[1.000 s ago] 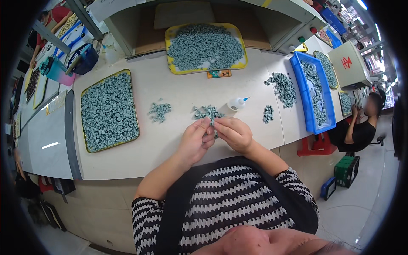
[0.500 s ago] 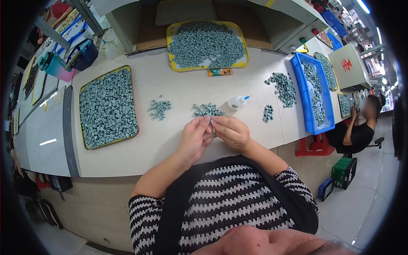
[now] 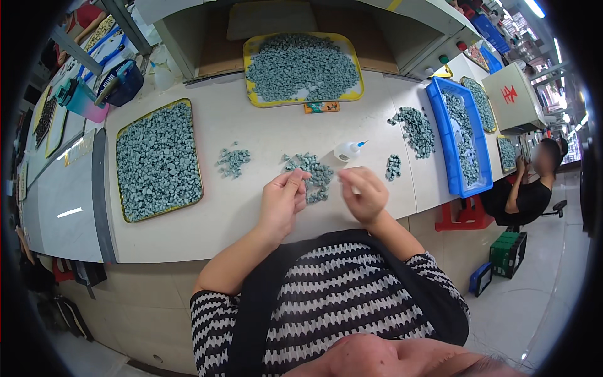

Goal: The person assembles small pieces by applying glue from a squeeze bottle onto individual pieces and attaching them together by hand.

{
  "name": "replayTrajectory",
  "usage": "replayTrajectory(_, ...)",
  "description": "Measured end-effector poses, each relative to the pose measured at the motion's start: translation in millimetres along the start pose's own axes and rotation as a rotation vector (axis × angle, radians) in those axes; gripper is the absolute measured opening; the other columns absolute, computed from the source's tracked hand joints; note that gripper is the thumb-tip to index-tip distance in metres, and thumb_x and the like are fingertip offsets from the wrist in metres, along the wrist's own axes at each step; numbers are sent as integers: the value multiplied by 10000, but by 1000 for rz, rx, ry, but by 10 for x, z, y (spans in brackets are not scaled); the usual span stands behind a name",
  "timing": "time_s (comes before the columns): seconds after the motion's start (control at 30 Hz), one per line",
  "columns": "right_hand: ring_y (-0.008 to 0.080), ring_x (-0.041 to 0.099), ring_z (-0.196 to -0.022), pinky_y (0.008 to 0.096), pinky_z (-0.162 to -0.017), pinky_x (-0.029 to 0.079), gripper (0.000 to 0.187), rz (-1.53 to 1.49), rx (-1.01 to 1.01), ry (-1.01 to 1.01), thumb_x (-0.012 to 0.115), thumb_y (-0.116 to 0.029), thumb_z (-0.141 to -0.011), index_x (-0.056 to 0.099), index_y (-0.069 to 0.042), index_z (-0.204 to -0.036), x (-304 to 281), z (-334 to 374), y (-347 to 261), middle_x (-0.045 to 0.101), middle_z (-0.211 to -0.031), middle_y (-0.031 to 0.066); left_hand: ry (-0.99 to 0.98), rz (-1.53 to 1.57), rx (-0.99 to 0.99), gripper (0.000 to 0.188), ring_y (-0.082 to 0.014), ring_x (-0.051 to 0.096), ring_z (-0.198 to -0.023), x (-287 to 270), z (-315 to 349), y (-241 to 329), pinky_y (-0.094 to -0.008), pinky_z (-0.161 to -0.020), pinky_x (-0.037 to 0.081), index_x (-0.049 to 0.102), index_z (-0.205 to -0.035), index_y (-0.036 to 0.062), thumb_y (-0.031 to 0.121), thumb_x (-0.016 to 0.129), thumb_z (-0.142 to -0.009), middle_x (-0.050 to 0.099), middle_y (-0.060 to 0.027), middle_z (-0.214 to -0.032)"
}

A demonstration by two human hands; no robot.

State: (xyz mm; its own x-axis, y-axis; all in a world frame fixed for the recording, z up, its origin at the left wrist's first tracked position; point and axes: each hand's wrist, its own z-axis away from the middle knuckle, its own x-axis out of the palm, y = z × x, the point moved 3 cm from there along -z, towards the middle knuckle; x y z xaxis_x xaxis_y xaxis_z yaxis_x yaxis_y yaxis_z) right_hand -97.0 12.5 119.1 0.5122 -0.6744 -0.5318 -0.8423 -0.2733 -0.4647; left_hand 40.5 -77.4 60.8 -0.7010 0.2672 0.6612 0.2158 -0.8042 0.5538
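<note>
— How is the grip?
— The left hand [image 3: 282, 200] has thumb and forefinger drawn together at the tips; whether anything is pinched there, I cannot tell. The right hand [image 3: 365, 198] is half curled, thumb near the forefinger, and I cannot tell whether it holds anything either. The two hands are apart.

— And the pieces?
— A loose heap of small grey-green pieces [image 3: 317, 171] lies on the worktable [image 3: 229, 204], just beyond the hands and partly between them (the left fingertips overlap its near edge from this angle).

— What stands near it?
— A white squeeze bottle with a blue tip [image 3: 345, 151], beyond the right hand. To the left of the heap is a small scatter of similar pieces [image 3: 234, 163]; to the right, a little cluster [image 3: 393, 168], with a larger pile [image 3: 417, 132] farther back.

— Farther out?
— A yellow-rimmed tray [image 3: 197, 147] packed with pieces at the left, a blue plastic tray [image 3: 447, 144] partly filled at the right, and a yellow-edged tray [image 3: 254, 97] at the back, with a small orange packet [image 3: 322, 107] by its near edge. Beyond the blue one, a co-worker in black [image 3: 531, 198] sits at the far right.
</note>
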Motion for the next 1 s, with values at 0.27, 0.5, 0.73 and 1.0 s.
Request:
replayTrajectory(0.27, 205, 522, -894, 271, -749, 417, 434, 107, 323, 73, 451, 133, -736, 487, 32, -1157, -274, 89, 435, 532, -1106, 160, -76, 119, 3, 288, -47, 319, -541, 96, -35, 44, -199, -450, 249, 533, -1079, -43, 209, 453, -962, 444, 13, -691)
replayTrajectory(0.5, 209, 546, -1056, 312, -878, 421, 468, -14, 566, -243, 570, 8, -805, 421, -13, -1248, -9, 108, 598, 541, -1182, 116, -164, 140, -2, 196, -57, 358, -591, 196, -42, -27, -197, -494, 300, 501, -1087, -12, 77, 408, -939, 491, -25, -789)
replayTrajectory(0.73, 208, 560, -1020, 285, -866, 436, 425, -240, 586, -191, 585, 19, -819, 441, -16, -1217, -18, 209, 626, 554, -1111, 129, -250, 149, -17, 88, -58, 363, -574, 213, -59, -17, -189, -493, 304, 506, -978, 59, 137, 499, -938, 540, -38, -836)
replayTrajectory(1.0, 221, 575, -990, 312, -832, 456, 484, -113, 437, -233, 642, 40, -770, 449, -23, -1210, -83, -11, 357, 573, -1052, 110, -246, 202, -45, 176, -53, 321, -515, 80, -89, -75, -191, -440, 255, 529, -878, 44, 215, 557, -910, 520, -13, -718)
